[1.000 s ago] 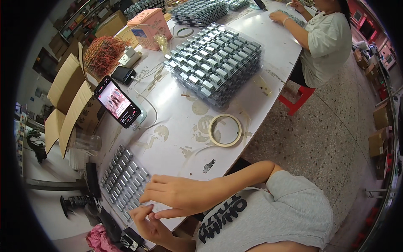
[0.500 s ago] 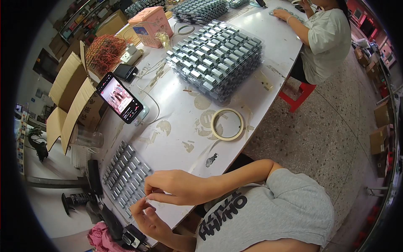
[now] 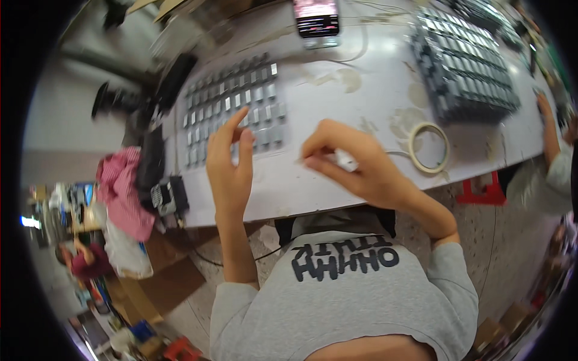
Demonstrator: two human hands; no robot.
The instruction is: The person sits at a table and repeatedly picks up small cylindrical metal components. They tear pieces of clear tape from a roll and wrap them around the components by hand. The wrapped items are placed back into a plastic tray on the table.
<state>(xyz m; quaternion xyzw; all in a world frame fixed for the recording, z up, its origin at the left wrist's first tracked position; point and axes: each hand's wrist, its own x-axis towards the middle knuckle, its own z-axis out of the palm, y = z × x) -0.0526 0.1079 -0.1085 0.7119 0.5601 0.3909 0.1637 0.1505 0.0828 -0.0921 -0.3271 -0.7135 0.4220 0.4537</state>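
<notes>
My left hand (image 3: 232,159) is over the near edge of a clear tray of small silvery metal parts (image 3: 211,111). Its thumb and index finger are apart, with nothing seen between them. To the right, above the white table (image 3: 274,195), my right hand (image 3: 361,162) is closed in a pinch. A pale bit shows at its fingertips and something white by its palm, both too blurred to name. A roll of cream tape (image 3: 412,147) lies beside that wrist, its loose end stretching toward the hand.
At the far right stands a tall stack of filled trays (image 3: 463,72). A phone (image 3: 317,21) leans on a stand at the back, with a cable beside it. Black equipment (image 3: 168,195) and a pink checked cloth (image 3: 123,189) border the table's left side. Another person's arm (image 3: 548,129) reaches in at right.
My hands, which were together near the tray, have parted. The right one has moved right, still pinched; the left one has opened. The whole view has turned.
</notes>
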